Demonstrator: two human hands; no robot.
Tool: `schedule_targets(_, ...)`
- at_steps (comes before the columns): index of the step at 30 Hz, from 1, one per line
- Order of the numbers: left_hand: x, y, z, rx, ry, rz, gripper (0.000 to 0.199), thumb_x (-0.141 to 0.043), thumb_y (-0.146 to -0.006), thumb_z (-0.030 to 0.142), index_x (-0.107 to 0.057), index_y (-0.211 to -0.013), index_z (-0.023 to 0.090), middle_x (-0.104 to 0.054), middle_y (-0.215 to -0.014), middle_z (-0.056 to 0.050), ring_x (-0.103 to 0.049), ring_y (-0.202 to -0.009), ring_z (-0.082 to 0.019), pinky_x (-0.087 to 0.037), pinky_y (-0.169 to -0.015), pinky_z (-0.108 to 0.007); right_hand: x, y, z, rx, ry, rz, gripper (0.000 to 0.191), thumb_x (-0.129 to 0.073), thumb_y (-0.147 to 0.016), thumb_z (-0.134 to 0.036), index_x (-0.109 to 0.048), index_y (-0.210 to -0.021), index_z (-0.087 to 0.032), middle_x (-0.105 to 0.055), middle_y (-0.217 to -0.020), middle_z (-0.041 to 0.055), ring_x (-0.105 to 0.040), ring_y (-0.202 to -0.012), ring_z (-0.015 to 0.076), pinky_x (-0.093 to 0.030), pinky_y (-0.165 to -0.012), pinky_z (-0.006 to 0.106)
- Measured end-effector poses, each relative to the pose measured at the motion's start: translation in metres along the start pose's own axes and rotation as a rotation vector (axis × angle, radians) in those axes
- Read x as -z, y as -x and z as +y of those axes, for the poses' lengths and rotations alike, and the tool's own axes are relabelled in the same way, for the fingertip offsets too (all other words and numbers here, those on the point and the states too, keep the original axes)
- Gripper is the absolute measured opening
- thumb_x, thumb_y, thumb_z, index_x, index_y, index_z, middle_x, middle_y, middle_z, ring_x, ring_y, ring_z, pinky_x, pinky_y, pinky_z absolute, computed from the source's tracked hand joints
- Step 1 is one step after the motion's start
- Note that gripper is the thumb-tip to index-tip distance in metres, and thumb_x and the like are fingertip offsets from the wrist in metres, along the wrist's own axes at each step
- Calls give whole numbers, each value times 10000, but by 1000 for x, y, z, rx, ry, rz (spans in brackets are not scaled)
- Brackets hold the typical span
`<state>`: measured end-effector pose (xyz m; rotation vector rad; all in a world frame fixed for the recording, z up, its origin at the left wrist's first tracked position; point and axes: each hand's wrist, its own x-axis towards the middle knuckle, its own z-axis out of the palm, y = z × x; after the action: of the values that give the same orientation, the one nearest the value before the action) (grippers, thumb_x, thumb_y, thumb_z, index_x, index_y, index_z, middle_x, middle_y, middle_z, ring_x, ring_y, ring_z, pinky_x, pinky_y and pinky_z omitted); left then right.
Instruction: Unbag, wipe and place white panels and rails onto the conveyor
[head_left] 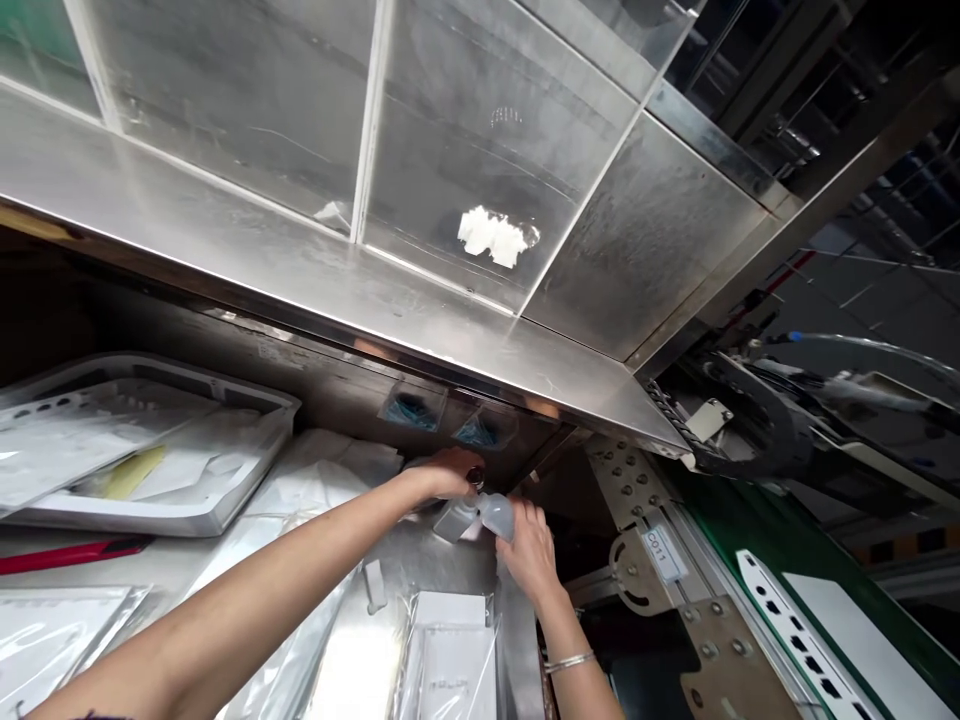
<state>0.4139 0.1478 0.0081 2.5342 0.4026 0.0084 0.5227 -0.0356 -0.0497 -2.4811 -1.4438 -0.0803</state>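
At the back of the metal bench, my left hand (pixel 452 472) is closed, with a small dark round-ended thing (pixel 475 477) showing at its fingertips; its kind is unclear. My right hand (pixel 531 548) wraps around a translucent whitish plastic bottle (pixel 497 516), which is tilted with its narrow end toward the left hand. Just below the left hand is a pale boxy container (pixel 454 519), close to the bottle; whether they touch I cannot tell. A small white plastic piece (pixel 375 586) lies on the bench nearer to me.
A grey tray (pixel 217 515) of bagged sheets stands left, with a red-handled tool (pixel 75 553) before it. Plastic-wrapped white parts (pixel 454 650) lie in front. A steel ledge (pixel 420 320) overhangs the hands. On the right is a green conveyor (pixel 720 530) carrying a slotted white panel (pixel 806 640).
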Motion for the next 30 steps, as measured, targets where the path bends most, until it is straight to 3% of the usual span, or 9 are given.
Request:
schedule_targets(13,3,4,-2,-23,-55,-20,288,-553,-846,333,-564,-1079,164,-605,-1051,-59,-590,-922,-199,-497,-794,-399,9,-1,-6,36,150,-11,588,-523,-685,-156,-432,-1266,-170,-526,-1170,121,-444,-1080,333,-388,-811,394)
schedule_targets(30,2,3,-7,-19,-78,-51,321,-557,-842,341,-548,-1105,159,-595,-1079,-68,-583,-950,-209,-494,-805,-413,12,-4,-9,33,285,-33,592,-521,-708,-162,-403,-1287,-194,-523,-1184,85,-426,-1099,293,-381,-796,361)
